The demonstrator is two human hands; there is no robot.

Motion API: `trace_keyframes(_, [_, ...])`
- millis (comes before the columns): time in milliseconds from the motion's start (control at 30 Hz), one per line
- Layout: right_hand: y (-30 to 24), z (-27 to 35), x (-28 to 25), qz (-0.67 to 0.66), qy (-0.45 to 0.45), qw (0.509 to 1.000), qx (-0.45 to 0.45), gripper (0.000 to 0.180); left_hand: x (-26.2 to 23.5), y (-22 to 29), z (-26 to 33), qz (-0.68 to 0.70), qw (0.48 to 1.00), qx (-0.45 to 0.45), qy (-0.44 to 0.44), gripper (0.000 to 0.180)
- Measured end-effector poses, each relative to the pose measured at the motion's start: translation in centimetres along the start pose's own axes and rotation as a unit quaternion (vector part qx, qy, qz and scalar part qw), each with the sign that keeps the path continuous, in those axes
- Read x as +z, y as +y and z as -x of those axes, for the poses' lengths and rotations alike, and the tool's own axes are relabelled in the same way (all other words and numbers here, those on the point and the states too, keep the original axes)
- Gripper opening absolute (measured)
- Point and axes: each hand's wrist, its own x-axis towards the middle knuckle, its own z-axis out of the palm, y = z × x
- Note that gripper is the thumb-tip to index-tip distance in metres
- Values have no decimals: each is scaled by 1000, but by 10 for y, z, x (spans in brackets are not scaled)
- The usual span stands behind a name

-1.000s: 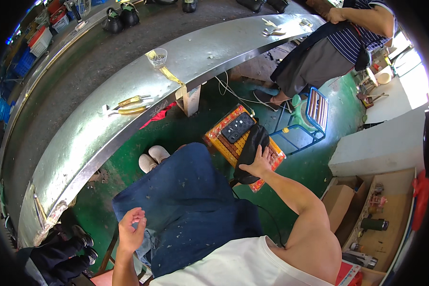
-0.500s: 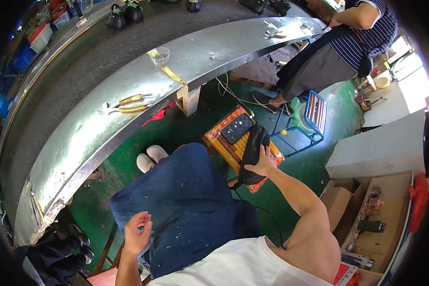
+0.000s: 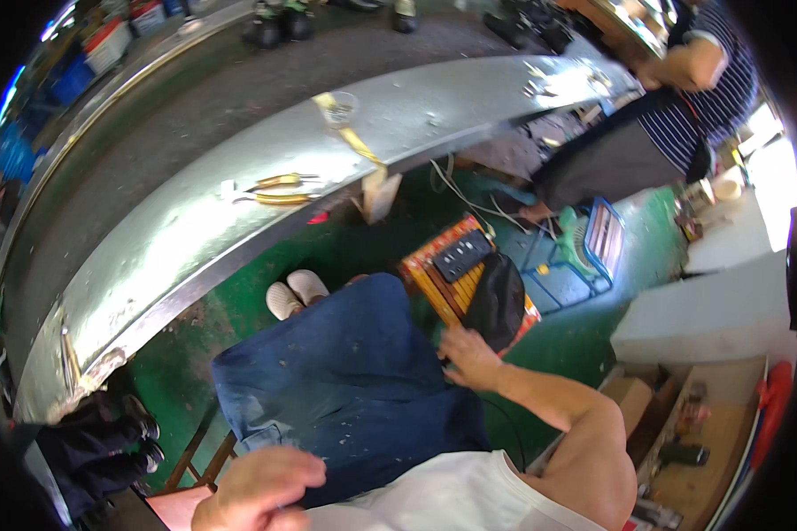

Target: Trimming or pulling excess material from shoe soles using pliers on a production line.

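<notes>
My right hand (image 3: 471, 357) is at the lower left edge of a black soft bag-like thing (image 3: 498, 303), beside my blue apron (image 3: 328, 372). Its fingers are bent inward, and what they grip, if anything, is hidden. The black thing lies on a low orange and yellow slatted stand (image 3: 434, 285), next to a black rectangular panel (image 3: 462, 255) with pale round spots. My left hand (image 3: 270, 487) is raised at the lower left over my lap, smeared by motion, so its grip is unclear.
A long metal-edged bench (image 3: 195, 221) curves across the front, bearing yellow-handled pliers (image 3: 279, 189) and a clear cup (image 3: 338, 108). A person in a striped shirt (image 3: 726, 80) stands at the far right near a blue-framed chair (image 3: 598, 243). Wooden shelving (image 3: 717, 416) stands at right.
My right hand has left the top of the black thing and moved left and down to its edge, fingers now curled. My left hand has come lower and nearer. The view has shifted.
</notes>
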Motion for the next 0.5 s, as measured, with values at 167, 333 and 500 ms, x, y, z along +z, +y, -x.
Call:
trace_keyframes(167, [-20, 19, 22, -14, -287, 957, 26, 37, 2, 51, -23, 52, 969, 229, 79, 39])
trace_keyframes(333, [15, 61, 66, -37, -292, 956, 6, 51, 25, 85, -26, 30, 874, 394, 283, 33])
trace_keyframes(500, [94, 115, 82, 73, -326, 942, -39, 51, -10, 74, -22, -91, 882, 399, 234, 11])
